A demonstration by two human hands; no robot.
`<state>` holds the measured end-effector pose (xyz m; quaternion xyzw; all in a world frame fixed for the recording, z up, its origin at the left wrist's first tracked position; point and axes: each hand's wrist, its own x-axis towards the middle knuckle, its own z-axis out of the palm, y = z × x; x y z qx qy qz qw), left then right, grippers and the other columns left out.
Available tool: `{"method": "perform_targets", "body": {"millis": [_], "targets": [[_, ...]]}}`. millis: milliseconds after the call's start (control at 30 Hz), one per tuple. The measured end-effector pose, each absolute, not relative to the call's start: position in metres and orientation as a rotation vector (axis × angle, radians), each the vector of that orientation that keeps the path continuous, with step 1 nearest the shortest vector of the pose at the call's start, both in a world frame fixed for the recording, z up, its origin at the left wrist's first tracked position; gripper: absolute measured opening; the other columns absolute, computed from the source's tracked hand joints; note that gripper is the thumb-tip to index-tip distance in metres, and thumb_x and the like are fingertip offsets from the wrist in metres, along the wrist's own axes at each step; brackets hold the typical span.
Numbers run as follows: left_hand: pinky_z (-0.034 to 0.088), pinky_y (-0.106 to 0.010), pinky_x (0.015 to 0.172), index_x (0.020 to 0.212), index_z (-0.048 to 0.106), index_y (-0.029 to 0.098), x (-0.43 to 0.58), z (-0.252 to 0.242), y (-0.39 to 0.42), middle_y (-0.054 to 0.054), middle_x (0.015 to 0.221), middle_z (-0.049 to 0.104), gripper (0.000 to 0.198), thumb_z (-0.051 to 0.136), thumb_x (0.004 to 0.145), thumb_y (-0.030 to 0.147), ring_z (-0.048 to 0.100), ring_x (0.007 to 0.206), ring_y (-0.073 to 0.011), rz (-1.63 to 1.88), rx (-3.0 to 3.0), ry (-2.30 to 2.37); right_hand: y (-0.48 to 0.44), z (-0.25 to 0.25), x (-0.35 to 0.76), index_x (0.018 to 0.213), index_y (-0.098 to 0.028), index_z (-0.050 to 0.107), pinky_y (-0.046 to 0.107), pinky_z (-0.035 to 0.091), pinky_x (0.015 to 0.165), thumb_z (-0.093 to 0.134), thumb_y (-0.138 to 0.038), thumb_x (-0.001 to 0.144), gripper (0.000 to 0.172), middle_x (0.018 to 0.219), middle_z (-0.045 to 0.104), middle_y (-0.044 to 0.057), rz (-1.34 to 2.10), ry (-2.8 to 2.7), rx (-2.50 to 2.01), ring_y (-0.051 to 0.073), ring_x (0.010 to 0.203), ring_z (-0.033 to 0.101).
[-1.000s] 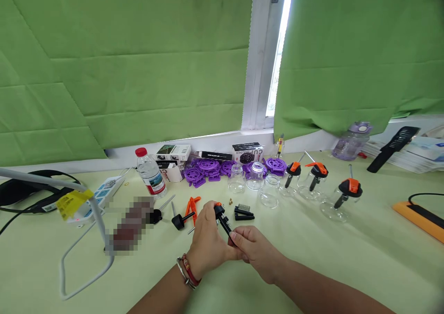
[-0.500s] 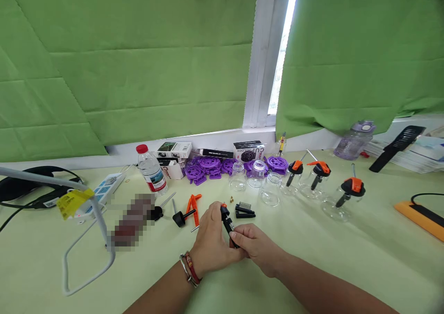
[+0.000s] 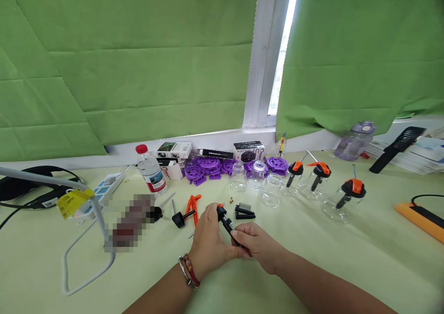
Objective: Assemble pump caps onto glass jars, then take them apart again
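Both my hands meet low in the middle of the head view around a small black nozzle part (image 3: 225,221) with an orange tip. My left hand (image 3: 208,244), with bracelets on the wrist, is closed round its upper end. My right hand (image 3: 255,247) pinches its lower end. Just beyond lie a black clip with a spring (image 3: 244,211), tiny brass pieces (image 3: 231,199), a loose orange lever (image 3: 192,207) and a black cap with a stem (image 3: 179,218).
Empty glass jars (image 3: 256,177) and three jars with orange-black spray heads (image 3: 342,198) stand behind. Purple plastic parts (image 3: 208,168), boxes and a water bottle (image 3: 151,171) line the back. A power strip (image 3: 104,189) and cables lie left, an orange pad (image 3: 421,219) right.
The black part has tilted and shifted slightly between my fingers as both hands work on it; the camera view has moved a little. Nothing on the table has moved.
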<state>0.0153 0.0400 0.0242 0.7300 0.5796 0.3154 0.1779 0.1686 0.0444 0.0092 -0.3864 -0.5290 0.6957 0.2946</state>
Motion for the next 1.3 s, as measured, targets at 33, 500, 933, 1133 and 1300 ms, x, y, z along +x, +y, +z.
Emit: {"method": "perform_targets", "body": {"millis": [33, 500, 933, 1133, 1300], "targets": [[0.044, -0.042, 0.085, 0.113, 0.037, 0.018, 0.017, 0.024, 0.039, -0.010, 0.107, 0.051, 0.094, 0.078, 0.036, 0.051, 0.052, 0.100, -0.0282, 0.901, 2.069, 1.674, 0.044, 0.008, 0.169, 0.057, -0.016, 0.048, 0.024, 0.017, 0.049, 0.054, -0.045, 0.079, 0.037, 0.046, 0.035, -0.007, 1.843, -1.415, -1.036, 0.007, 0.046, 0.024], [0.043, -0.041, 0.083, 0.110, 0.044, 0.017, 0.016, 0.013, 0.044, -0.012, 0.106, 0.055, 0.076, 0.065, 0.045, 0.050, 0.054, 0.097, -0.0307, 0.767, 2.351, 1.955, 0.049, 0.003, 0.171, 0.075, -0.017, 0.063, 0.024, 0.031, 0.060, 0.048, -0.037, 0.083, 0.026, 0.067, 0.045, -0.001, 1.407, -1.653, -1.145, 0.012, 0.064, 0.039], [0.038, -0.037, 0.085, 0.112, 0.045, 0.016, 0.016, 0.002, 0.054, -0.012, 0.107, 0.054, 0.074, 0.063, 0.048, 0.048, 0.051, 0.099, -0.0296, 0.542, 2.322, 1.982, 0.049, -0.006, 0.174, 0.091, -0.018, 0.067, 0.024, 0.036, 0.063, 0.046, -0.021, 0.079, 0.024, 0.070, 0.043, -0.001, 1.170, -1.891, -1.204, 0.013, 0.065, 0.043], [0.038, -0.038, 0.086, 0.111, 0.045, 0.017, 0.016, 0.005, 0.054, -0.011, 0.106, 0.054, 0.073, 0.066, 0.047, 0.047, 0.051, 0.100, -0.0299, 0.527, 2.270, 1.971, 0.049, -0.012, 0.175, 0.099, -0.019, 0.067, 0.024, 0.035, 0.061, 0.048, -0.021, 0.078, 0.028, 0.069, 0.041, -0.002, 1.232, -1.894, -1.183, 0.012, 0.064, 0.041], [0.038, -0.038, 0.088, 0.109, 0.045, 0.018, 0.017, 0.007, 0.054, -0.010, 0.106, 0.054, 0.071, 0.067, 0.047, 0.044, 0.052, 0.101, -0.0292, 0.514, 2.247, 1.986, 0.051, -0.019, 0.175, 0.108, -0.020, 0.065, 0.025, 0.035, 0.062, 0.049, -0.024, 0.078, 0.034, 0.070, 0.043, -0.001, 1.277, -1.842, -1.182, 0.013, 0.064, 0.041]]}}
